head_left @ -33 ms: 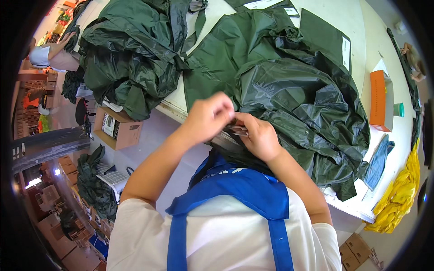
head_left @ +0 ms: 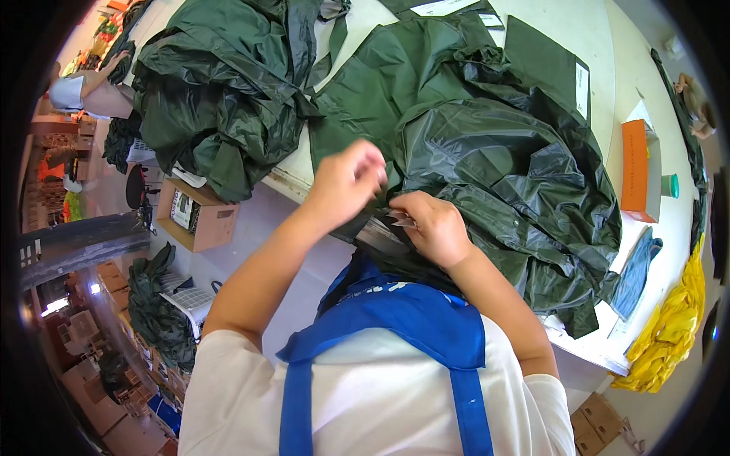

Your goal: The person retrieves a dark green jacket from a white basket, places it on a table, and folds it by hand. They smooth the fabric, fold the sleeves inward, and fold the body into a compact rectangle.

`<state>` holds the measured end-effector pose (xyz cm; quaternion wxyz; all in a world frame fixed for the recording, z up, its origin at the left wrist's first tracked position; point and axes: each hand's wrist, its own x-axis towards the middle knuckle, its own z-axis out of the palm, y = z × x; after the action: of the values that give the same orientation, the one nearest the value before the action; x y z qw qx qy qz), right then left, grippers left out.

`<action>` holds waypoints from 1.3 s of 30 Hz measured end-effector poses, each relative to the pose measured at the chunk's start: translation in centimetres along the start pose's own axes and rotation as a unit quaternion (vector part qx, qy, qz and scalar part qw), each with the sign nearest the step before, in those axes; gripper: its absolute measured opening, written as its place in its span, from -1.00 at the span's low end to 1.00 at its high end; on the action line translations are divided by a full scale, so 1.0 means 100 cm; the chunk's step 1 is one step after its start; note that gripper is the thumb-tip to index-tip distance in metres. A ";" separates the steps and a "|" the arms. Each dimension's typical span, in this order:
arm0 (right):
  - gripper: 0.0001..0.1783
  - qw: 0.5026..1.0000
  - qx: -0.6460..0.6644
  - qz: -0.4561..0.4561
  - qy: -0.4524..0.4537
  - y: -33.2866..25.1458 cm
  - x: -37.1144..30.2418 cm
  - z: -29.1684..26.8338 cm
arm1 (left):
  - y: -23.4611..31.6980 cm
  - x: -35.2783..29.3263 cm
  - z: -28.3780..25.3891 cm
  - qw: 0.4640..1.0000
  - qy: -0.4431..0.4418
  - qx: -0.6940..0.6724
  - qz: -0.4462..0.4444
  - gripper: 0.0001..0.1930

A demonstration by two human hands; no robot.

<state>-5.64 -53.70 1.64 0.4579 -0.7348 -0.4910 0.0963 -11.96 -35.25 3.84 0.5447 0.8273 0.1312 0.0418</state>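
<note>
Dark green coated garment fabric [head_left: 502, 159] lies in a glossy heap on the white table, its near edge hanging toward my apron. My right hand [head_left: 435, 228] is closed over that near edge, holding what look like small thread snips [head_left: 403, 220] with pointed silver blades showing past the fingers. To its left and a little farther, my left hand [head_left: 351, 186] is raised over the fabric edge. Its fingers are curled in and slightly blurred; whatever may be between them is too small to make out. A pale, shiny strip [head_left: 380, 237] shows in the fabric below my hands.
Another dark green garment heap [head_left: 228, 83] covers the table's left end. Folded green pieces with white labels [head_left: 582, 90] lie at the back. An orange box [head_left: 637, 171], a green spool [head_left: 670, 185], blue cloth [head_left: 637, 272] and yellow fabric [head_left: 669, 327] are on the right. An open carton [head_left: 205, 220] stands left.
My left hand has moved slightly away from my right hand, up and to the left. My right hand stays at the fabric edge.
</note>
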 end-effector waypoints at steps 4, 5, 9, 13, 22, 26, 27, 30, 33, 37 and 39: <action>-0.69 0.996 -0.050 -0.064 -0.028 -0.009 0.006 0.009 | -0.009 0.054 0.014 0.975 0.056 0.214 0.029 -0.66; -0.71 0.995 -0.065 -0.075 -0.032 -0.011 0.005 0.013 | -0.017 0.066 0.014 0.969 0.021 0.245 0.016 -0.68; -0.73 0.988 -0.118 -0.099 -0.033 -0.013 0.002 0.014 | -0.033 0.084 0.008 0.971 -0.044 0.233 -0.026 -0.75; -0.72 0.990 -0.122 -0.070 -0.015 -0.016 -0.001 0.002 | -0.014 0.068 0.008 0.922 0.009 -0.366 -0.127 -0.93; -0.76 0.969 -0.058 0.000 0.242 -0.044 0.018 -0.054 | 0.053 0.013 0.016 0.949 -0.014 -0.314 0.028 -0.90; -0.76 0.967 -0.054 0.003 0.250 -0.044 0.017 -0.056 | 0.059 0.002 0.021 0.968 0.010 -0.239 0.073 -0.87; -0.77 0.968 -0.046 0.011 0.245 -0.045 0.017 -0.057 | 0.059 0.002 0.022 0.973 0.018 -0.206 0.101 -0.87; -0.79 0.973 -0.025 0.047 0.224 -0.046 0.016 -0.058 | 0.060 -0.001 0.019 0.981 0.029 -0.133 0.140 -0.87; -0.81 0.976 -0.012 0.090 0.196 -0.048 0.011 -0.061 | 0.060 -0.002 0.013 0.983 -0.035 -0.065 0.167 -0.90; -0.86 0.979 0.042 0.167 0.110 -0.035 -0.013 -0.069 | 0.039 -0.015 0.037 0.983 -0.090 -0.135 0.085 -0.91; -0.89 0.971 0.034 0.233 0.032 -0.026 -0.035 -0.083 | 0.031 -0.015 0.035 0.957 -0.225 -0.181 0.024 -0.85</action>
<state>-4.16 -61.02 7.25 0.4631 -0.8155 -0.2879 0.1940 -12.10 -39.91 5.38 0.6999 0.7054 -0.0247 -0.1095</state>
